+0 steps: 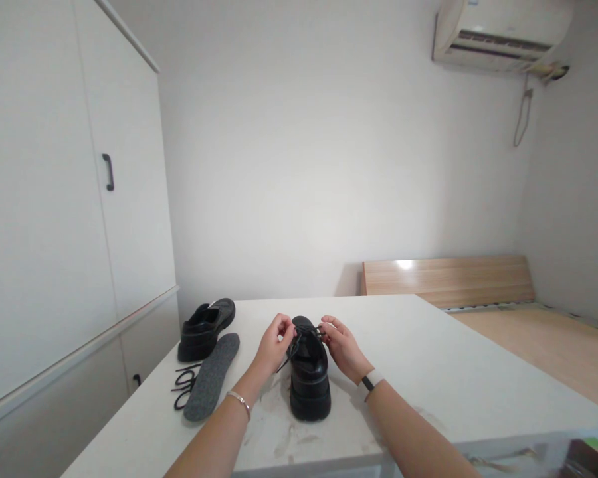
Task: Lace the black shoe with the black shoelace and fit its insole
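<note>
A black shoe (310, 382) stands upright on the white table, heel toward me and toe pointing away. Black shoelaces (305, 329) cross over its front. On the shoe's left side, my left hand (278, 335) pinches one part of the lace, and a loose end hangs below the fingers. From the right side, my right hand (339, 337) has thumb and fingertips closed on the other part of the lace. Both hands are level with the lacing, just above the shoe's opening.
A second black shoe (199, 333) stands on the table's far left. Beside it lie a grey insole (213, 378) and a loose black lace (182, 388). The white table (403, 372) borders a white cabinet (129, 199) at left and a wooden bed (448, 282) at right.
</note>
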Demonstrator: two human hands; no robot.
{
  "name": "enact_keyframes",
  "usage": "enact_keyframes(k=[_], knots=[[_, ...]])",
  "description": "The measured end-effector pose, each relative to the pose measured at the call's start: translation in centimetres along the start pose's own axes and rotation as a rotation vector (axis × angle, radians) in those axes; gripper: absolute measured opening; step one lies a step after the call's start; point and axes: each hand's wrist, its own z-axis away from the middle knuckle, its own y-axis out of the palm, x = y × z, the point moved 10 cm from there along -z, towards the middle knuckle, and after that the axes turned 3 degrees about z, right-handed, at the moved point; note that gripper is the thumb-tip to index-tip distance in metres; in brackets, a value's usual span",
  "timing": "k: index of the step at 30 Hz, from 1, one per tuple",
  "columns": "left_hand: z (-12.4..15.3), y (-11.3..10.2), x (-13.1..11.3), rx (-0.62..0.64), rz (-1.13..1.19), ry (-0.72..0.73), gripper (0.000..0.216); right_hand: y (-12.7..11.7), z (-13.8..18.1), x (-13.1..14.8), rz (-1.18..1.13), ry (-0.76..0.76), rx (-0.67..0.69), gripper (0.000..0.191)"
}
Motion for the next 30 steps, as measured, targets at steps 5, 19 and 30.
enact_keyframes(k=[5,19,30], knots=[[-1.4,0.7,0.0,0.023,0.213,-0.098,0.033,-1.1,-0.2,0.9,-0.092,-0.005,-0.034,0.023],[0.1,-1.5,3.3,0.089,0.127,-0.213,0.023,-1.9,-0.2,-1.4,0.141,0.114,0.045,0.019],[0.0,-0.6,3.3,0.076,-0.111,-0.115,0.017,-1.5,-0.4,-2.4,0.468,0.038,0.078,0.019]])
